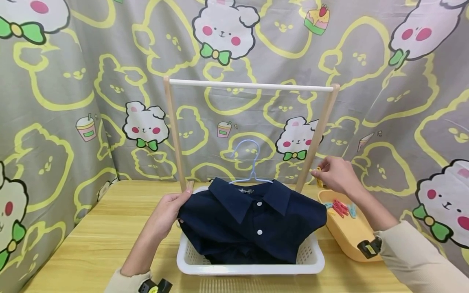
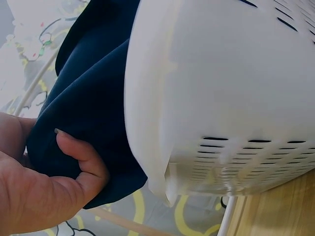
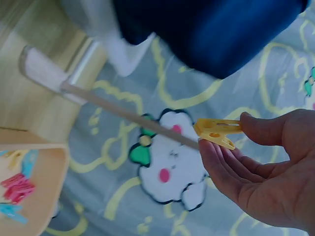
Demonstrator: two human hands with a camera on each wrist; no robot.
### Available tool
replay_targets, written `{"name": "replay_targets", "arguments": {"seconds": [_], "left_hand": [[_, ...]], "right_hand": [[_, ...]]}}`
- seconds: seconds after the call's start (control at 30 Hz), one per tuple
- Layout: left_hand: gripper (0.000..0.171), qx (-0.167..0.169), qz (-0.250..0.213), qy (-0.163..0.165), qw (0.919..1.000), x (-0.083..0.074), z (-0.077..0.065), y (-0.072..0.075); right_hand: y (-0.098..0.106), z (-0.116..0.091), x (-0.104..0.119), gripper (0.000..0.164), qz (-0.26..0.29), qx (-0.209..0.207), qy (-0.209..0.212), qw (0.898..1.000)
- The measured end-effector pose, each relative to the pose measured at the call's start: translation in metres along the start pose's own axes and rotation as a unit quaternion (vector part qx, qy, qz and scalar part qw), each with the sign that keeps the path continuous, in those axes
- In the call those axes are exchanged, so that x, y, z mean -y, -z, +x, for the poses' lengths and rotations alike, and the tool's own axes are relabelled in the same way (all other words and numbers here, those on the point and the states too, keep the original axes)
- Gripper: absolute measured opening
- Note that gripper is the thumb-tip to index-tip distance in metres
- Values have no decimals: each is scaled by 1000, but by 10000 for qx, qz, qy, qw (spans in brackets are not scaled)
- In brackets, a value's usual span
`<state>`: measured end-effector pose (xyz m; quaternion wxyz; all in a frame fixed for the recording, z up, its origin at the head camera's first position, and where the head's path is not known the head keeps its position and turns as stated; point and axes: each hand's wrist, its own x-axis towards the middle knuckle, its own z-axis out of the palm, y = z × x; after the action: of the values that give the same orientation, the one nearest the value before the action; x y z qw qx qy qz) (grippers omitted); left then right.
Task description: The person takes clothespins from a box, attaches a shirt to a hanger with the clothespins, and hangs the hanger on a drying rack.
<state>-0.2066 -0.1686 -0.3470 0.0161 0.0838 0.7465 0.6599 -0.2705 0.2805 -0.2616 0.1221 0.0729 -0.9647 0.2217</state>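
A dark navy collared shirt (image 1: 234,219) with white buttons lies over a white basket (image 1: 253,269). A light blue hanger (image 1: 253,162) sits in its neck, the hook standing up above the collar. My left hand (image 1: 166,209) grips the shirt's shoulder on the left; in the left wrist view the thumb presses on the dark cloth (image 2: 98,98). Out to the right, my right hand (image 1: 338,175) pinches a yellow clothespin (image 3: 216,132) between thumb and fingers, above an orange bin (image 1: 357,240) and apart from the shirt.
Behind the basket rises a wooden rack (image 1: 172,134) with a white crossbar (image 1: 249,84). Several red and blue clothespins (image 1: 340,208) lie in the orange bin. A patterned curtain (image 1: 220,110) hangs behind the wooden table (image 1: 99,240).
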Motion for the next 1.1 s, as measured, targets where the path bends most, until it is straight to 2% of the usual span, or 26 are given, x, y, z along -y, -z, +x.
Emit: {"name": "replay_targets", "arguments": {"seconds": [0.3,0.5,0.77,1.1], "left_hand": [[46,-52,-40,-1,10000,0,0,-1],[46,-87,-59,45,9999,2,1,-3],[46,-175,-65,74,9998,1,2,-4],[45,-236,-123,126,9996,1,2,-5]], "right_hand": [[14,-11,44,38,134,-381,393,9984],[21,-18,71,38,266,-427,644,9967],[18,-28,105,28,665,-273,900,9933],[5,-38,143,24,1286,76,1315,9829]]}}
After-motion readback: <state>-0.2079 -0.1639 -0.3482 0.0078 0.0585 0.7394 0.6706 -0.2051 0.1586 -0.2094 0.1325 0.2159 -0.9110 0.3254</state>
